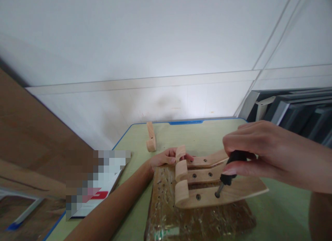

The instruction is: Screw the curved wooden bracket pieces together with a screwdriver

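My right hand (261, 151) is closed around the black handle of a screwdriver (228, 177). Its tip meets a screw in the nearest prong of a pale wooden three-pronged piece (241, 190). Each prong ends at the left in a rounded, curled block, and several dark screws sit along them. At the far prong, my left hand (166, 158) grips the piece near its curled end, with some fingers hidden behind it. Beneath the wood lies a brown board (166, 216) wrapped in clear film or tape, its surface marked with small holes.
A small loose wooden hook (150, 139) rests on the green table (207, 133) toward the back left. Left of my forearm is a partly blurred white box or booklet (103, 178). Dark flat panels (298, 113) lean at the right, and a white wall (155, 61) rises behind.
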`<state>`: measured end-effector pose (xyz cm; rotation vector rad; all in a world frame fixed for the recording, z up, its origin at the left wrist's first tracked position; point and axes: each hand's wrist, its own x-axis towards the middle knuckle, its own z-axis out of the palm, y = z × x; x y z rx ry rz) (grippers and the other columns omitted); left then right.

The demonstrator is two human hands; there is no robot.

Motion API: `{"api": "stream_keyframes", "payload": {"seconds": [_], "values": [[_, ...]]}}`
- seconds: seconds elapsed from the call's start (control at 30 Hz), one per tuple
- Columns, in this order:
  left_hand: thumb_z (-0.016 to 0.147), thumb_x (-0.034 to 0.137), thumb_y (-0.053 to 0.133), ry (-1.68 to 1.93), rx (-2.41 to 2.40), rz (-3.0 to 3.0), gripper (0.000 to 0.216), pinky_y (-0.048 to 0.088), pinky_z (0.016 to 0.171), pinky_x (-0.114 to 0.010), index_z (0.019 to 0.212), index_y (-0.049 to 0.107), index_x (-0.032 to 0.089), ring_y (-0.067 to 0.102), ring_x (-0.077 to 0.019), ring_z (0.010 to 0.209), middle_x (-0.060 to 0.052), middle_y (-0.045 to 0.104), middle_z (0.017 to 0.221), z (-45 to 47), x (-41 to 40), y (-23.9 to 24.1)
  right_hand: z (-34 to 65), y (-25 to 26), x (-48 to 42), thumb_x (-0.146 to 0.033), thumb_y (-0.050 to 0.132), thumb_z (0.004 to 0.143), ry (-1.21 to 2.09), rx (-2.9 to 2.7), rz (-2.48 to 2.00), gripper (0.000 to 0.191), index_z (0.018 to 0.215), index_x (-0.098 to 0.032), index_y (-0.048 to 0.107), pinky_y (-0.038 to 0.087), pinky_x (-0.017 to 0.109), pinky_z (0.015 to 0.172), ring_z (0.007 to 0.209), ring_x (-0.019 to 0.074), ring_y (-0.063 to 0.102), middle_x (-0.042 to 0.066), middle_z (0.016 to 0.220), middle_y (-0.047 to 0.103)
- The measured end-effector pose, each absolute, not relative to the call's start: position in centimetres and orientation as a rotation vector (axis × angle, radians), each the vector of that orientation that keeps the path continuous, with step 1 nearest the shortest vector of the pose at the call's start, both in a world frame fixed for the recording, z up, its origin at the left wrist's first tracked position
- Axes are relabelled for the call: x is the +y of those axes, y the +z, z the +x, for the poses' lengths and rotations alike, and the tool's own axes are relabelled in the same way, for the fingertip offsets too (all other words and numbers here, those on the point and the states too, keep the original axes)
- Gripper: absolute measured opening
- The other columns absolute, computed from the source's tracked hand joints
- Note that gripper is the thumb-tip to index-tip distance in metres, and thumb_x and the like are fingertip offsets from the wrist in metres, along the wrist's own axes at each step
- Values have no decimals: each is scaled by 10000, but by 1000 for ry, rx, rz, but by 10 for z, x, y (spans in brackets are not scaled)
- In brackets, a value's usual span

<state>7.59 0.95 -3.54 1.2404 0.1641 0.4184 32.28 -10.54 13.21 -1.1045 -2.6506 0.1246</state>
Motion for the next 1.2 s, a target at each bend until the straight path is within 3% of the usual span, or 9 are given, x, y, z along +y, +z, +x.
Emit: {"api": "stream_keyframes", "payload": {"seconds": [0.4,0.57,0.77,0.9,1.03,1.2], "values": [[713,265,658,413,156,1141,310,461,775,-308,970,588,106,594,-161,878,-65,618,1012,80,6,-30,319,128,-98,-476,378,863,-70,-2605,-1120,480,498,-165,350,161,257,488,432,70,285,-45,452,269],[811,284,543,409,164,1137,238,468,777,-364,979,570,118,588,-170,882,-53,606,1009,80,6,-30,321,127,-96,-489,401,847,-57,-2598,-1141,492,481,-164,353,160,254,478,419,68,270,-48,436,250],[738,274,624,417,195,1125,236,447,794,-345,915,604,120,588,-170,894,-62,624,1008,79,8,-32,316,128,-93,-485,364,865,96,-2624,-1169,439,580,-165,464,221,245,511,520,98,389,-16,533,443],[609,251,716,426,242,1104,304,428,782,-291,877,652,125,594,-202,905,-80,650,995,78,9,-32,315,130,-97,-405,419,868,314,-2681,-1045,268,786,-188,555,293,240,571,635,115,491,-9,672,553],[587,231,719,430,265,1090,303,429,768,-291,863,665,117,599,-214,887,-97,658,988,77,9,-32,323,133,-103,-294,458,863,386,-2708,-960,174,991,-210,541,336,227,616,710,114,541,-4,810,592],[588,215,712,433,263,1083,275,430,794,-300,846,666,134,596,-213,907,-91,654,1006,77,9,-32,325,132,-105,-279,513,827,348,-2671,-1025,93,838,-205,569,306,218,536,585,88,516,-39,658,567]]}}
